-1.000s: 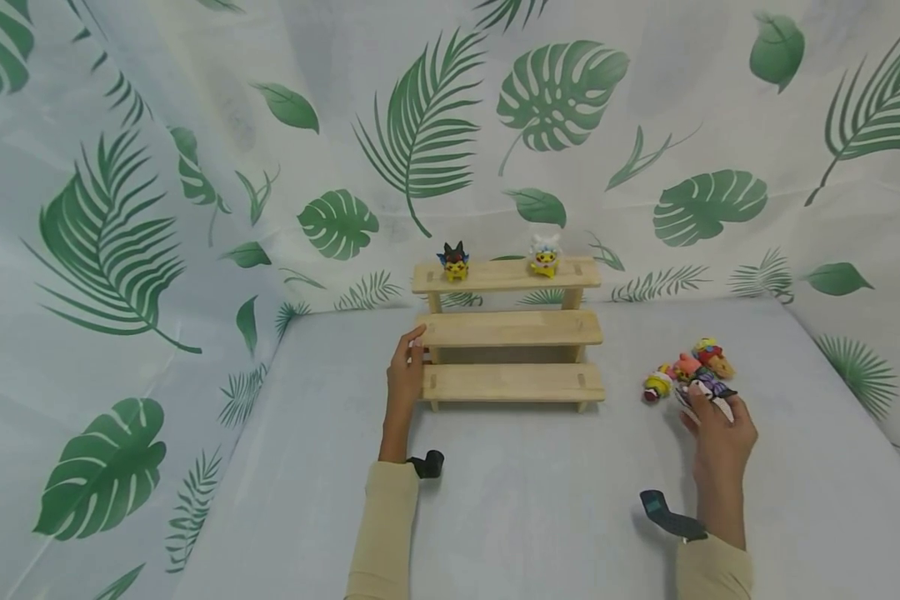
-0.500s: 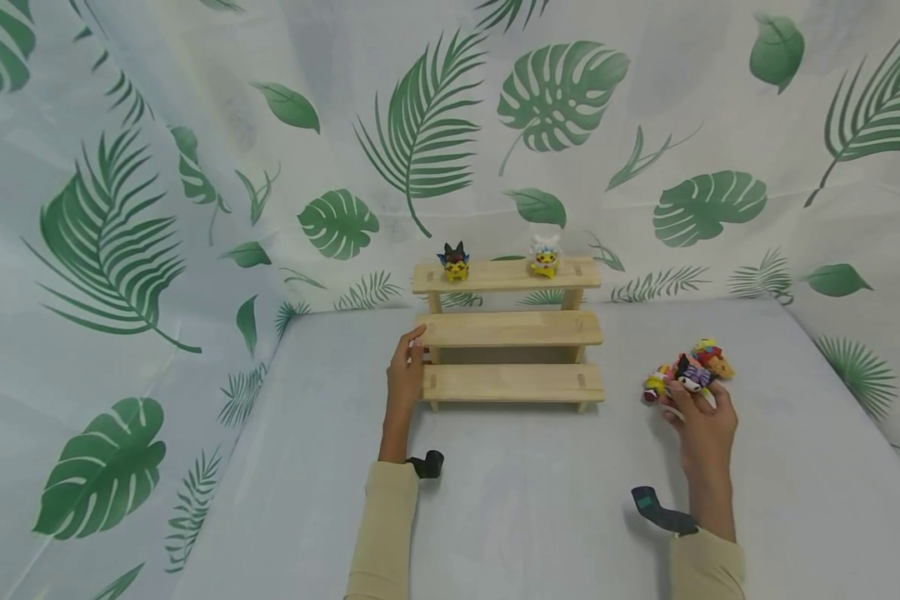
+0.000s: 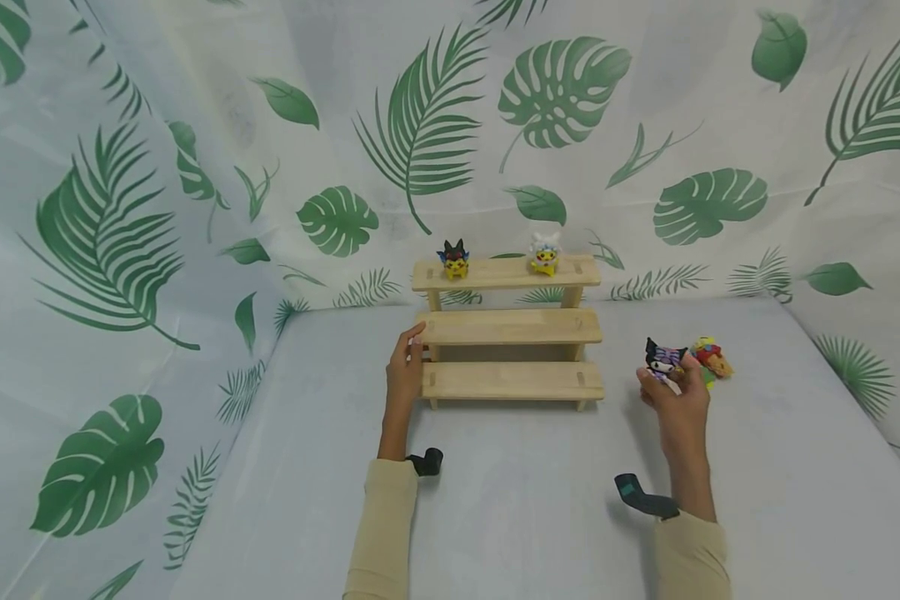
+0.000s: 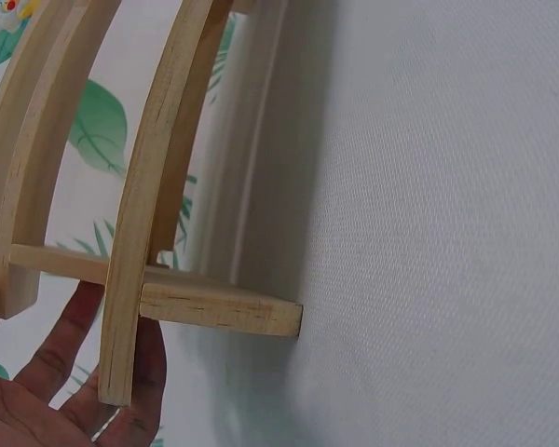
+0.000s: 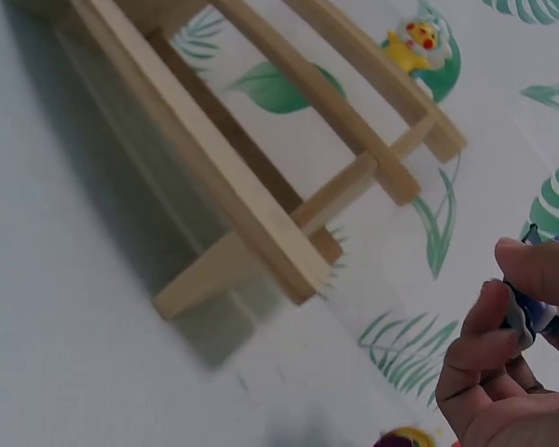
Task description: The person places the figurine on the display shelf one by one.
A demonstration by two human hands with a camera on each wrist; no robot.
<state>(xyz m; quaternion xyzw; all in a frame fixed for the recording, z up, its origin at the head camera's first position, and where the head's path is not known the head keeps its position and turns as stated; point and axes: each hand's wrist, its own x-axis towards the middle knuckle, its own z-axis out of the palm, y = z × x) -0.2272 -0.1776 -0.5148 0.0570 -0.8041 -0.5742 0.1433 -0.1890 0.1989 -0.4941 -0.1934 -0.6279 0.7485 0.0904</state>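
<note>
My right hand point(image 3: 682, 410) pinches a small figurine point(image 3: 663, 357) with a black pointed hood and purple stripes between thumb and fingers, above the table. In the right wrist view the fingers point(image 5: 480, 349) partly hide the figurine point(image 5: 533, 312). My left hand point(image 3: 403, 367) grips the left end of a three-step wooden display shelf point(image 3: 510, 327). The left wrist view shows fingers point(image 4: 61, 349) behind and under the wooden side parts. On the top step stand a yellow figurine with a black hood point(image 3: 456, 261) and a yellow one with a white hood point(image 3: 545, 255).
Behind the right hand, other colourful figurines point(image 3: 712, 358) lie on the white-covered table point(image 3: 525, 500), partly hidden. White cloth point(image 3: 435, 108) with green leaf prints hangs at the back and sides. A black wrist camera mount point(image 3: 641, 497) sticks out from the right wrist.
The right hand has lifted the black-hooded figurine off the pile and moved left with it. My left hand stays on the shelf.
</note>
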